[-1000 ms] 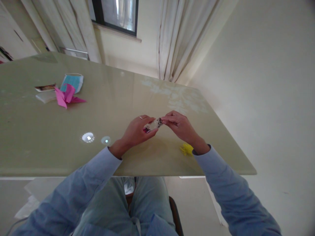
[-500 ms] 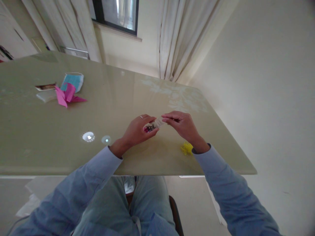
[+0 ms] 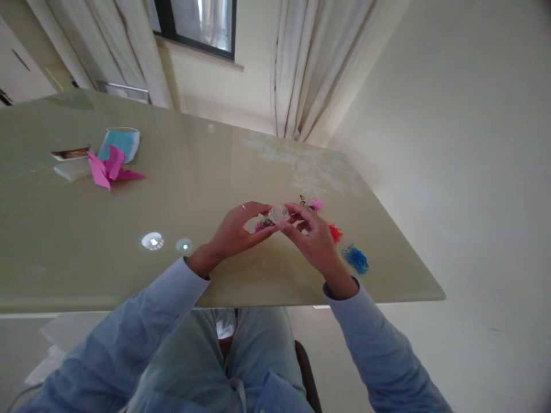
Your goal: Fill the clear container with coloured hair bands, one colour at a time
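Observation:
Above the table, my left hand (image 3: 235, 234) grips a small clear container (image 3: 279, 214) with thumb and fingers. Pink and dark thin loops (image 3: 263, 224), which look like small rubber bands, show at its left end. My right hand (image 3: 313, 238) has its thumb and fingertips closed around the container's clear right end. Just past that hand lie a few black loops (image 3: 302, 199) and a pink bunch (image 3: 317, 204). Beside its wrist are a red bunch (image 3: 335, 233) and a blue bunch of rubber bands (image 3: 356, 260). Only a sliver of yellow shows near the wrist.
A pink folded-paper figure (image 3: 112, 168) lies at the left by a blue face mask (image 3: 123, 143), a clear plastic piece (image 3: 72, 170) and a small printed card (image 3: 71, 154). The glossy table (image 3: 193, 172) ends at a front edge before my lap; a wall stands right.
My right hand has come lower and taken hold of the container's clear end. The container has tilted, its round end showing more. Red, blue and pink bunches came into view; the yellow one is mostly covered.

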A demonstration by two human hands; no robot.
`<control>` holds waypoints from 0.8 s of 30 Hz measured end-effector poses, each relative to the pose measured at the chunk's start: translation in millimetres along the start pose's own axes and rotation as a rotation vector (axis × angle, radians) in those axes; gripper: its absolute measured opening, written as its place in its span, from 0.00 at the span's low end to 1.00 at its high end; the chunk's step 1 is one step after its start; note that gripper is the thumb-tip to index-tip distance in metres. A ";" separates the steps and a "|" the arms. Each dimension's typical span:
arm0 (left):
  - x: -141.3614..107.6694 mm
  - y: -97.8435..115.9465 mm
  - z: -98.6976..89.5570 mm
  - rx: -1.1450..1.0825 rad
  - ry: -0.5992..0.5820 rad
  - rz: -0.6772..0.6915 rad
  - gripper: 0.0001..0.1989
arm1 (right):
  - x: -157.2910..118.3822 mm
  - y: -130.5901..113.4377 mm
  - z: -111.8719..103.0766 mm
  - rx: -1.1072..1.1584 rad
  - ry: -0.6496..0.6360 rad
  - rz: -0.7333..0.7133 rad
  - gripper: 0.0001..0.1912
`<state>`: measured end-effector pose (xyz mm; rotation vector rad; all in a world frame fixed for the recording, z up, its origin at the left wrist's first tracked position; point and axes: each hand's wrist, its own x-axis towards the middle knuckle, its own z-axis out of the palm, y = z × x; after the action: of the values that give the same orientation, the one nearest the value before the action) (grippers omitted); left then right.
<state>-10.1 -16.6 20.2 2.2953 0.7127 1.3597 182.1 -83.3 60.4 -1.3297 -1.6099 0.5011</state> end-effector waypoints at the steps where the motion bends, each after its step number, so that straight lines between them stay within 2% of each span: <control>1: -0.3 0.3 -0.1 -0.003 -0.015 -0.002 0.18 | -3.2 0.2 6.9 -0.010 0.007 -0.006 0.22; 3: -1.1 0.0 -0.1 0.005 -0.031 -0.025 0.17 | -6.7 -0.5 19.3 -0.040 0.039 -0.029 0.21; 6: -2.3 -1.2 -0.3 0.019 0.010 -0.067 0.17 | -7.7 -3.7 31.1 -0.058 0.126 -0.055 0.19; 11: -2.7 1.6 -1.5 -0.022 0.053 -0.041 0.23 | -10.3 -6.4 28.0 -0.027 0.272 -0.067 0.16; 13: -1.9 2.4 -0.7 -0.035 0.052 -0.039 0.20 | -10.7 -3.3 16.4 -0.007 0.321 -0.042 0.16; 15: -1.0 1.1 2.2 -0.019 0.046 -0.056 0.13 | -10.2 2.5 -1.4 0.012 0.346 -0.024 0.15; 18: 0.2 -3.3 12.8 0.022 -0.028 -0.053 0.08 | -8.9 14.0 -34.7 0.026 0.312 -0.032 0.16; 21: 3.0 -4.8 33.2 0.044 -0.166 -0.035 0.07 | -8.1 26.1 -66.7 -0.002 0.303 -0.061 0.17; 24: 11.5 1.5 61.1 0.088 -0.276 -0.021 0.08 | -8.4 37.7 -89.5 -0.051 0.339 -0.078 0.16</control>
<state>49.0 -14.8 0.8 2.4705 0.7149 0.9921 277.6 -101.0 68.5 -1.3048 -1.3932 0.1753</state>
